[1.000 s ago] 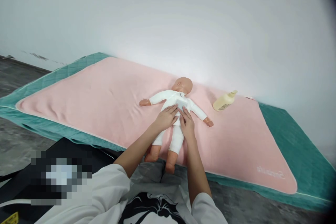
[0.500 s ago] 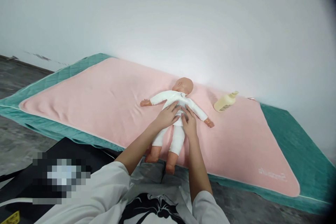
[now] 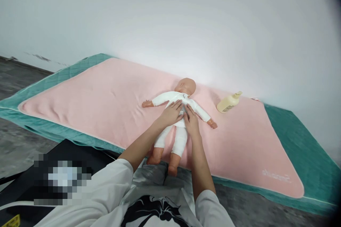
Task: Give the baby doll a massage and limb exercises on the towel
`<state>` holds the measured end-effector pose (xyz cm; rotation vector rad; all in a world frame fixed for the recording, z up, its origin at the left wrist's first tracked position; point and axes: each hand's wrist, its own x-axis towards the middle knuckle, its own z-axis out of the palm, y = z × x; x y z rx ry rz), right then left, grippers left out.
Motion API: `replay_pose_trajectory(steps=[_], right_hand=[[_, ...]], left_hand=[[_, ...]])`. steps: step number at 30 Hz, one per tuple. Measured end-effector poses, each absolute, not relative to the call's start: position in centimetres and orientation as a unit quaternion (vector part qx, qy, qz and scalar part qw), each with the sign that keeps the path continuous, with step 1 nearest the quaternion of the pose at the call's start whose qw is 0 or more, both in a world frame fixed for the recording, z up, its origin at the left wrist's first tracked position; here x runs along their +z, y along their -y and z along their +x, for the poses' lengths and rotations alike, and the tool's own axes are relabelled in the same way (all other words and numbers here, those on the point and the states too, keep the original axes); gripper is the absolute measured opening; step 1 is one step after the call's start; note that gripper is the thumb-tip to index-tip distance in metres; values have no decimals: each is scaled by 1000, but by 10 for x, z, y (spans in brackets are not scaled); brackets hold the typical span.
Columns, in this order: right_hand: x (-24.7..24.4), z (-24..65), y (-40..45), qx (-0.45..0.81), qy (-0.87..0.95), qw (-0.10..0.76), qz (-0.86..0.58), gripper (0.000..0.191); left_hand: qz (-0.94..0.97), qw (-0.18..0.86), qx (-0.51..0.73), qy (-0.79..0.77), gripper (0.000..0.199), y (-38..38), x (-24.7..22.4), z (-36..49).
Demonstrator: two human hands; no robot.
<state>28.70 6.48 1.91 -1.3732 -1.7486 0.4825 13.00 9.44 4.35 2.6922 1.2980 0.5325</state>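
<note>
A baby doll (image 3: 179, 136) with a white cloth body lies face down, its head turned to the left, toward the wall. Its arms are spread wide and its feet reach the near edge of the pink blanket. My left hand (image 3: 172, 112) rests on the left side of the doll's back, fingers stretched out. On the right side of the back lies my right hand (image 3: 191, 118), also with its fingers extended. The two hands are side by side, their fingertips close together, and they cover much of the doll's back.
A pale yellow pump bottle (image 3: 228, 103) lies tilted on the pink blanket (image 3: 247, 149), right of the doll. Underneath is a green padded mat (image 3: 301, 131) against a white wall (image 3: 170, 21). A black surface (image 3: 77, 149) with a blurred-out patch stands at the lower left.
My left hand has shifted slightly up the doll's back, and its fingers lie flatter. My right hand has moved only a little. The doll and bottle stay put.
</note>
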Motion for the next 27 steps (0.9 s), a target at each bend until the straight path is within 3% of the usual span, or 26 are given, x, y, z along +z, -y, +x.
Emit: replay_pose_trajectory(steps=[16,27], right_hand=[[14,289,-72,190,691,418,-558,47],[19,291,-87,134,689,446,-555,43]], left_hand=[[881,70,189,-427,53,-99,37,132],[884,58,198,-420,53,-98,60,127]])
